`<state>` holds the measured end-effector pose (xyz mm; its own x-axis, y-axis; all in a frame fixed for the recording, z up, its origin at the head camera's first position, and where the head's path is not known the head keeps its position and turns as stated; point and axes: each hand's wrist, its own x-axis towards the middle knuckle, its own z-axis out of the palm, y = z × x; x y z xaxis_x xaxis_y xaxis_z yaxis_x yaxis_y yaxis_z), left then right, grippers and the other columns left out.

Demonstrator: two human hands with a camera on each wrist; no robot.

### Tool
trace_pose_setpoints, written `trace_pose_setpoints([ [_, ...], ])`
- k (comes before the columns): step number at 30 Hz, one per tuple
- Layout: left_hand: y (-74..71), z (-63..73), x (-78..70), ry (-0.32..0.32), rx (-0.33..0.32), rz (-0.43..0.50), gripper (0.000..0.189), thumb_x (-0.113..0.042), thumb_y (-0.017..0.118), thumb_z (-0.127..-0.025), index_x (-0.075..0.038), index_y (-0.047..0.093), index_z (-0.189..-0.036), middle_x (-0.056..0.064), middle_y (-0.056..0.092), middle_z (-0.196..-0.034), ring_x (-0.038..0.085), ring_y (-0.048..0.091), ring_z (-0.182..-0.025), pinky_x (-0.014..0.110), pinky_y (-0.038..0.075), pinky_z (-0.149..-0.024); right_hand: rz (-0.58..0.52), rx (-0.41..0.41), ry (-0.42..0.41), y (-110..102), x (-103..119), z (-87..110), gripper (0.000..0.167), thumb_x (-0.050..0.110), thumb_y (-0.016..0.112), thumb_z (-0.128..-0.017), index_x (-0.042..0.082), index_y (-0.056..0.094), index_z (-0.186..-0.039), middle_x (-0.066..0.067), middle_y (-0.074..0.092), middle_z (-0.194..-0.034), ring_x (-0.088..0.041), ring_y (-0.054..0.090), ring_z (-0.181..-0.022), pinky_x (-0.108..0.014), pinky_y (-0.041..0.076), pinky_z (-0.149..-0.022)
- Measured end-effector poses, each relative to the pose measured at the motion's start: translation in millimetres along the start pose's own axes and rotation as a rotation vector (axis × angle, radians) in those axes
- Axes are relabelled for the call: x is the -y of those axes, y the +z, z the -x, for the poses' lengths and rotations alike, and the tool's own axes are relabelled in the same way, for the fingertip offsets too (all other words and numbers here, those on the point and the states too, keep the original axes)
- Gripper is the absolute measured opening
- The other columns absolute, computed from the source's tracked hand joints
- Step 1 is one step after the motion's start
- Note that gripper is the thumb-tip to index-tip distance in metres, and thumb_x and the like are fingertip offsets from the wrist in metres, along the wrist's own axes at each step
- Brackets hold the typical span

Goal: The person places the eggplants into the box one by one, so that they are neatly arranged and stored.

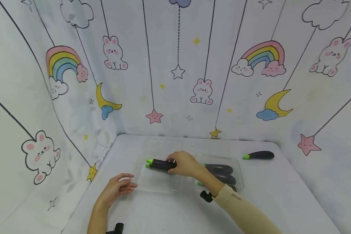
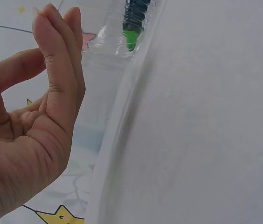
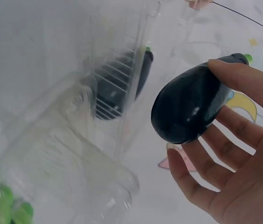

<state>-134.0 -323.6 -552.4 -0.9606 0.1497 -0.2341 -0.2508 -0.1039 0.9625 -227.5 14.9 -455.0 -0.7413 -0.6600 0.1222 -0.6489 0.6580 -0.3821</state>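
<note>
Eggplant [image 3: 192,102], glossy, bulbous, pinched by right hand [image 1: 185,165], left hand [image 1: 115,189] relaxed, clear plastic container [image 1: 159,183]

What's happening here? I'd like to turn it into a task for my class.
A person's right hand holds a dark eggplant over the left clear container, where another eggplant lies. The left hand holds nothing and is beside that container. The right clear container has more eggplants in it, and a single eggplant lies on the table outside both containers, at the far right.
</note>
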Motion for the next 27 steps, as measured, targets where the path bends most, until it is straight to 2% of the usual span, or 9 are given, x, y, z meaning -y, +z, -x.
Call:
trace_pose_setpoints([
  [4,1.2,-2.2,0.2,0.001,-0.003,0.009,0.047,-0.019,0.061,-0.107,0.007,0.049,-0.144,0.022,0.077,-0.108,0.025,0.078,-0.092,0.030,0.064,-0.080,0.035,0.011,-0.001,11,2,-5.9,0.041,0.031,0.089,-0.083,0.019,0.078,-0.120,0.007,0.074,-0.109,-0.010,0.066,-0.096,-0.030,0.057,-0.081],
  [9,2.9,-1.6,-0.4,-0.009,-0.012,0.008,0.045,-0.018,0.060,-0.107,0.006,0.050,-0.143,0.021,0.077,-0.107,0.026,0.078,-0.092,0.030,0.064,-0.079,0.078,0.040,-0.021,25,5,-11.0,0.042,0.034,0.089,-0.083,0.021,0.078,-0.121,0.009,0.074,-0.107,-0.006,0.062,-0.092,-0.025,0.053,-0.075],
  [14,3.9,-1.5,-0.1,-0.008,-0.012,0.004,0.044,-0.017,0.059,-0.108,0.007,0.049,-0.143,0.021,0.077,-0.106,0.026,0.078,-0.092,0.029,0.064,-0.079,0.112,0.036,-0.030,34,5,-15.6,0.042,0.035,0.089,-0.081,0.022,0.078,-0.119,0.010,0.073,-0.103,-0.005,0.061,-0.089,-0.024,0.052,-0.073],
  [22,3.4,-1.8,0.6,0.008,0.001,0.013,0.043,-0.017,0.060,-0.107,0.006,0.050,-0.142,0.022,0.077,-0.106,0.023,0.078,-0.089,0.029,0.065,-0.078,0.145,0.045,-0.016,45,4,-21.9,0.043,0.033,0.090,-0.080,0.020,0.078,-0.119,0.008,0.074,-0.104,-0.007,0.064,-0.091,-0.025,0.054,-0.077],
  [27,2.7,-1.8,1.4,-0.002,-0.007,0.014,0.039,-0.015,0.057,-0.108,0.005,0.051,-0.142,0.022,0.077,-0.106,0.024,0.078,-0.090,0.030,0.065,-0.078,0.204,0.039,-0.021,57,0,-24.7,0.041,0.033,0.090,-0.080,0.021,0.078,-0.118,0.008,0.073,-0.103,-0.008,0.065,-0.092,-0.025,0.055,-0.080],
])
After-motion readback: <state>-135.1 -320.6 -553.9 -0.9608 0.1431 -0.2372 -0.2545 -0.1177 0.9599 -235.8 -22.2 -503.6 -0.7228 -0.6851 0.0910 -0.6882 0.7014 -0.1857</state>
